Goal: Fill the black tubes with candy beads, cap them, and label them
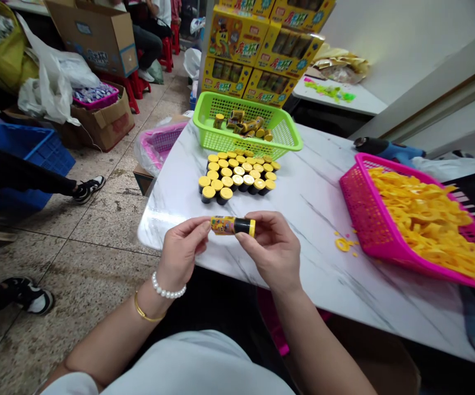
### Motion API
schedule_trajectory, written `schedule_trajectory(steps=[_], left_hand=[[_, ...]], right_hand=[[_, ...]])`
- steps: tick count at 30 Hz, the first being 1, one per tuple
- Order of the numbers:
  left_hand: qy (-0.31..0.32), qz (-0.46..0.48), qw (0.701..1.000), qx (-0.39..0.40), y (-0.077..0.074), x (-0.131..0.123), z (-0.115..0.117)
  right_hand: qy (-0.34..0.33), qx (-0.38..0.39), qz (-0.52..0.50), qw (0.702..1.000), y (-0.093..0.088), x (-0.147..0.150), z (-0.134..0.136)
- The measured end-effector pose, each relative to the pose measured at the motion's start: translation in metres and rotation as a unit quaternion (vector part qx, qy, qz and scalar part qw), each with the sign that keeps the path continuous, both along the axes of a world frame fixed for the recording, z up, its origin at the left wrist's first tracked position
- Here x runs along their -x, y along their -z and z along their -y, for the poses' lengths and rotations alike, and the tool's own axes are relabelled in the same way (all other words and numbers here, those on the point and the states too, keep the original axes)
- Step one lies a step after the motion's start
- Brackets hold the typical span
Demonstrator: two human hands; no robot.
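As our left hand [182,252] and right hand [272,249] pinched one yellow-capped printed plastic tube [232,225] by its ends, roughly thirty matching tubes [237,174] stood beyond it, then one green mesh basket [241,144].

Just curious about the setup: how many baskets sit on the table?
2: a green basket at the far edge and a pink basket on the right, full of yellow pieces. A third basket stands off the table.
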State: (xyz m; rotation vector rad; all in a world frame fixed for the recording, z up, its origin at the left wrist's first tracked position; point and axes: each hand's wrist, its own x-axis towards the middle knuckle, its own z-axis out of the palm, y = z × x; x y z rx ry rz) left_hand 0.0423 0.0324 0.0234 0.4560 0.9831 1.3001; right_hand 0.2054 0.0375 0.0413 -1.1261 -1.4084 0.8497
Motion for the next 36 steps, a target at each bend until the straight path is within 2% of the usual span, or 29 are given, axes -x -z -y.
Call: schedule_trajectory(steps=[2,6,8,12,16,20,22,25,28,30,32,36], left_hand=[[-0.004,-0.032,0.999,-0.039,0.002,0.005,0.002],[0.135,-0.035,0.985,-0.103,0.003,0.013,-0.007],[0.163,-0.067,0.977,-0.117,0.000,0.014,-0.017],[0.197,-0.132,0.960,-0.148,-0.016,0.008,-0.040],[0.222,-0.131,0.948,-0.186,-0.025,0.004,-0.052],[0.279,-0.094,0.947,-0.130,-0.015,0.008,-0.056],[0.282,-0.083,0.949,-0.116,-0.008,0.009,-0.057],[0.219,-0.107,0.956,-0.163,-0.004,0.005,-0.056],[0.188,-0.142,0.950,-0.202,-0.005,0.001,-0.053],[0.214,-0.152,0.944,-0.199,-0.004,0.000,-0.052],[0.254,-0.150,0.940,-0.174,-0.001,0.001,-0.052],[0.323,-0.088,0.937,-0.095,0.007,0.005,-0.051]], right_hand=[[-0.012,0.005,-0.007,1.000,0.003,-0.002,0.000],[-0.058,-0.012,-0.005,0.998,0.011,-0.005,-0.003],[-0.082,-0.036,0.033,0.995,0.011,-0.009,-0.009],[-0.103,-0.106,0.158,0.976,-0.002,-0.020,-0.024],[-0.074,-0.208,0.228,0.948,-0.012,-0.027,-0.033],[-0.071,-0.262,0.240,0.932,-0.004,-0.035,-0.039],[-0.077,-0.266,0.250,0.928,0.003,-0.037,-0.041],[-0.052,-0.234,0.232,0.943,0.015,-0.034,-0.043],[-0.045,-0.125,0.137,0.982,0.023,-0.028,-0.042],[-0.076,-0.047,0.080,0.993,0.025,-0.028,-0.041],[-0.128,-0.002,0.042,0.991,0.022,-0.031,-0.042],[-0.224,0.019,-0.003,0.974,0.013,-0.037,-0.047]])
